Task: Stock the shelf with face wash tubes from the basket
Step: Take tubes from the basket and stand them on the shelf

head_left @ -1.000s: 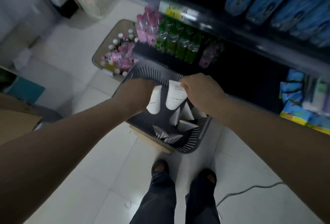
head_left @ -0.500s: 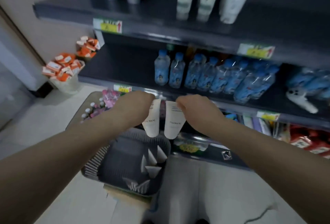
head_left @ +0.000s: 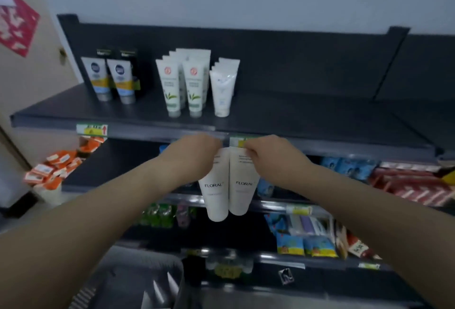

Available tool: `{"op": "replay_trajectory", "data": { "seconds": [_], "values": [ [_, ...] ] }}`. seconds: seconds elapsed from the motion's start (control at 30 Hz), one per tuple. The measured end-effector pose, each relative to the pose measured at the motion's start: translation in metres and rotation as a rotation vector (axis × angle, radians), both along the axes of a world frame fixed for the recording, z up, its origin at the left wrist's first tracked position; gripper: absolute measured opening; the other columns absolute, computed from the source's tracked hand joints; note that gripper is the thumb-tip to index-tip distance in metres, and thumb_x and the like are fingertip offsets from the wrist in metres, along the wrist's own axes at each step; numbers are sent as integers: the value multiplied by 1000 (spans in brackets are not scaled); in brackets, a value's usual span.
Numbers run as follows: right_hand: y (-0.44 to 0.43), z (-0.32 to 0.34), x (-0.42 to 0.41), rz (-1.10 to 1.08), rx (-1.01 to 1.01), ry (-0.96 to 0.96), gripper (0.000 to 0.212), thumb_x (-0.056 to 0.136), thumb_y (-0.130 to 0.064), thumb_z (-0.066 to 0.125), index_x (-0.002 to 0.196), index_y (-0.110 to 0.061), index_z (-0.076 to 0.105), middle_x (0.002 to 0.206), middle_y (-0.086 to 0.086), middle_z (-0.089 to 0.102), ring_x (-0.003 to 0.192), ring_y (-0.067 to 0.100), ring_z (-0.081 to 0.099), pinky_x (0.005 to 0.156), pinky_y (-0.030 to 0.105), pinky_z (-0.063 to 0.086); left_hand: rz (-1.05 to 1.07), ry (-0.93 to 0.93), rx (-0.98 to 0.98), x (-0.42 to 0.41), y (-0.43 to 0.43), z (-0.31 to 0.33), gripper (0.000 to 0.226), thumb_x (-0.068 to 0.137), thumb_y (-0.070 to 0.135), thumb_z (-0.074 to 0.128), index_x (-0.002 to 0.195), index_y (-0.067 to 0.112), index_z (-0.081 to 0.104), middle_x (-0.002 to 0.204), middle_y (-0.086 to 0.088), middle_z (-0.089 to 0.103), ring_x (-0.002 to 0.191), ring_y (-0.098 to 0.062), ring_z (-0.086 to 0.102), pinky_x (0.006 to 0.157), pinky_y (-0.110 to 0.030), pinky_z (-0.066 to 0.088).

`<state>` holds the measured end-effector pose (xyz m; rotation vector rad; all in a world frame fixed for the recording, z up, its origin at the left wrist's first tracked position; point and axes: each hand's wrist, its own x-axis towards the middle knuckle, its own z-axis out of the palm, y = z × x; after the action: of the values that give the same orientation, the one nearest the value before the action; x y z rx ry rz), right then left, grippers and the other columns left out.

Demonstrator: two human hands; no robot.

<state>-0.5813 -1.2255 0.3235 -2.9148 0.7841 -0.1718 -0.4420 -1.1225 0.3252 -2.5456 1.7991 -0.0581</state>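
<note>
While held just under the front lip of the dark metal top shelf point(head_left: 295, 116), clamped with curled fingers: left grip point(head_left: 194, 158) on one white plastic FLORAL face wash tube point(head_left: 216, 193), right grip point(head_left: 268, 158) on a second matching tube point(head_left: 242, 185). Hanging cap-down beneath the grips, sides touching. Well below the left grip, a dark grey slatted plastic basket point(head_left: 138, 276) with pale tube ends point(head_left: 170, 281) poking up.
</note>
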Motion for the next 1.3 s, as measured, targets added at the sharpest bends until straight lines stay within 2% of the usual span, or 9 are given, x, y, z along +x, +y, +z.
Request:
{"op": "replay_trajectory", "data": {
  "seconds": [0.17, 0.33, 0.43, 0.57, 0.67, 0.77, 0.87, 1.0, 1.3],
  "values": [
    [-36, 43, -32, 3, -27, -95, 23, 98, -16, 36, 95, -11, 59, 88, 3, 59, 75, 19, 55, 58, 30, 41, -23, -66, -105, -29, -40, 38, 34, 95, 6, 37, 119, 17, 58, 109, -8, 63, 92, -24, 61, 73, -34, 50],
    [-69, 80, -41, 34, -96, -170, 27, 98, -15, 36, 103, -11, 62, 97, 3, 61, 82, 19, 56, 67, 31, 45, -49, -93, -131, -39, -73, 74, 22, 96, 6, 39, 103, 10, 59, 99, -8, 63, 83, -21, 55, 66, -29, 41],
    [-91, 97, -37, 34, -110, -198, 27, 98, -14, 35, 102, -12, 62, 91, 1, 56, 76, 17, 51, 60, 27, 40, -41, -60, -151, -33, -94, 92, 20, 95, 7, 39, 92, 11, 58, 93, -7, 61, 88, -25, 59, 67, -31, 43],
    [-125, 112, -20, 21, -129, -231, 28, 98, -14, 35, 101, -13, 64, 93, -1, 55, 75, 15, 52, 55, 20, 38, -43, -44, -189, -8, -130, 115, 26, 95, 8, 39, 104, 12, 62, 95, -5, 58, 86, -22, 53, 73, -32, 43],
    [-154, 120, -1, -5, -121, -245, 30, 99, -16, 35, 100, -12, 64, 99, 1, 60, 83, 18, 57, 63, 26, 44, -63, -37, -224, 19, -162, 130, 28, 96, 10, 38, 109, 7, 63, 91, -2, 54, 86, -19, 51, 73, -28, 38],
    [-189, 124, 25, -30, -100, -240, 32, 99, -17, 35, 104, -12, 66, 103, 0, 60, 91, 20, 59, 71, 29, 46, -79, -6, -248, 51, -197, 140, 31, 96, 10, 38, 115, 7, 63, 106, -4, 61, 92, -19, 53, 75, -28, 36],
    [-224, 126, 51, -59, -101, -217, 31, 99, -16, 36, 107, -12, 65, 103, -1, 56, 93, 20, 57, 70, 28, 44, -104, -2, -250, 85, -237, 144, 30, 96, 11, 39, 114, 8, 63, 115, -8, 62, 96, -23, 54, 78, -29, 39],
    [-267, 124, 82, -94, -108, -218, 30, 97, -13, 37, 106, -11, 66, 103, 1, 55, 95, 22, 56, 74, 29, 43, -140, -2, -240, 120, -288, 142, 29, 96, 11, 40, 113, 9, 63, 114, -7, 62, 93, -20, 49, 79, -29, 38],
    [-336, 110, 129, -136, -130, -196, 28, 97, -17, 38, 102, -13, 66, 99, 3, 58, 93, 25, 58, 74, 30, 45, -180, -17, -175, 160, -356, 123, 33, 94, 9, 39, 116, 8, 63, 114, -10, 63, 105, -30, 57, 87, -37, 46]
  ]
}}
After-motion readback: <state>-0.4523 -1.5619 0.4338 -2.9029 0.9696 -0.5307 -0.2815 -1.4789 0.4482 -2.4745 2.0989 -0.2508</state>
